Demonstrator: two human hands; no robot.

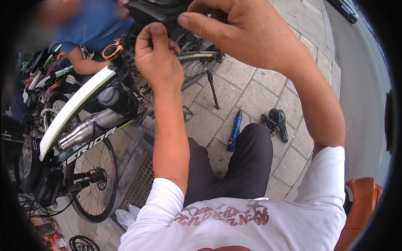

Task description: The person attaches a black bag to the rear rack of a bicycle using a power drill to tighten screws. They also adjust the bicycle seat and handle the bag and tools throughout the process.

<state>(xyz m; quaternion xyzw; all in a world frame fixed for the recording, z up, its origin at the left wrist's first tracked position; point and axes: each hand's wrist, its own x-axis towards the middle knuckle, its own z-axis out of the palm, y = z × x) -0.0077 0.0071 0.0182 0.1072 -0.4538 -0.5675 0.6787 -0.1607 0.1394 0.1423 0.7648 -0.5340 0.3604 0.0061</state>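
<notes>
My left hand [159, 58] is raised at the top, thumb pressed over bent fingers; whatever sits between them is hidden. Just beyond it is a smooth black, rounded thing [144, 12], cut by the top edge. To the right my right hand [255, 33] reaches toward the same spot, thumb stretched out and apart from its fingers, which are partly out of the picture. Left of my left forearm stands a bicycle with a white and black frame [79, 106]. A gold ring clamp [112, 51] tops its open tube, and a silver bottle [90, 129] rides on the frame.
Between my knees and the kickstand [212, 90], a blue and black pen-shaped tool [235, 130] lies on the paving. A black bicycle saddle [277, 123] rests beside my right knee. Someone in a blue shirt [94, 25] is at the upper left. An orange object [360, 209] stands lower right.
</notes>
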